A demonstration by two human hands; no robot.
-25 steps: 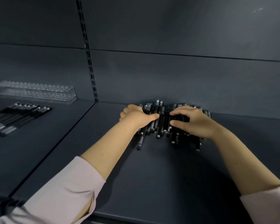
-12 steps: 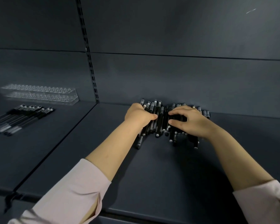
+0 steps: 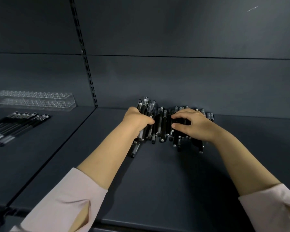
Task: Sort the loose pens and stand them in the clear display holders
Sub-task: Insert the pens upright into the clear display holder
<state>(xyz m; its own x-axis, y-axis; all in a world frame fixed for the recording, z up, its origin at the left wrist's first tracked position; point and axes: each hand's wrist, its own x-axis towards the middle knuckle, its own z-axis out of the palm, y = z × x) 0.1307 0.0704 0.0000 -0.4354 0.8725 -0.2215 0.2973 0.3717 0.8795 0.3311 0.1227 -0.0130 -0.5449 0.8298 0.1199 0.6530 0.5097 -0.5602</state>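
Head view: pile of pens (image 3: 162, 127) on the shelf (image 3: 157, 181), against the back wall. Left hand (image 3: 137, 120) has its fingers curled round a bunch at the pile's left end. Right hand (image 3: 194, 124) arches over the right end, thumb and forefinger clasping pens between them. Clear holder (image 3: 35, 100) and a row of pens (image 3: 18, 124) lie well left of the left fingers.

- left sleeve (image 3: 62, 203): pale pink cloth, loose fit, soft wrinkles, ends mid-forearm
- cuff slit (image 3: 88, 213) on the left sleeve: open, edges folded, shadowed inside
- right sleeve (image 3: 273, 206): same pale pink, creased cuff, ends mid-forearm
- left forearm (image 3: 107, 156), right forearm (image 3: 238, 158): uncovered from cuff to wrist
- left hand (image 3: 137, 119), right hand (image 3: 192, 124): bare
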